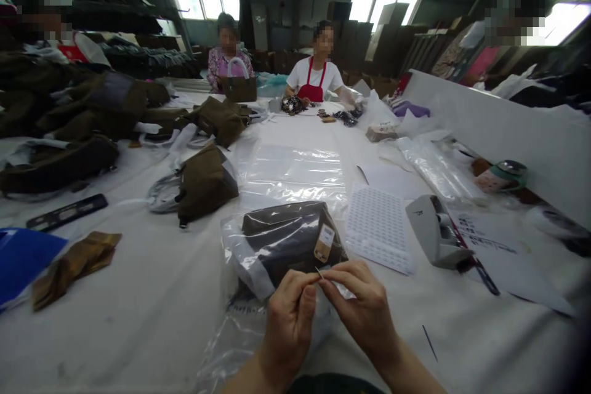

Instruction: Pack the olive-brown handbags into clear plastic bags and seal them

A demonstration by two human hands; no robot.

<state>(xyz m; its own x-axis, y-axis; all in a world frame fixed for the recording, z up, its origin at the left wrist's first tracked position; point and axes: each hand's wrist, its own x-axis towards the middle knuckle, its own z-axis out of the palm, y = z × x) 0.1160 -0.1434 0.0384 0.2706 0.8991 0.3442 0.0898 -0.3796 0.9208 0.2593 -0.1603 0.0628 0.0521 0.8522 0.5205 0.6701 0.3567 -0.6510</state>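
In front of me a dark bag (286,237) lies inside a clear plastic bag (237,314), with a brown tag bearing a white label (324,243) on its right side. Just below that tag my two hands meet at the fingertips. My right hand (364,301) is closed, thumb and forefinger pinching a small thin pale strip (319,273). My left hand (290,314) has its fingers curled and pressed together beside the strip; what they grip is hidden. Both hands are over the near edge of the plastic bag.
Olive bags (207,184) lie at the left, near brown folded strips (76,268) and a blue sheet (28,258). Flat clear bags (295,172) lie ahead. A label sheet (378,228) and a grey tape dispenser (436,231) sit at the right. Several people work around the table.
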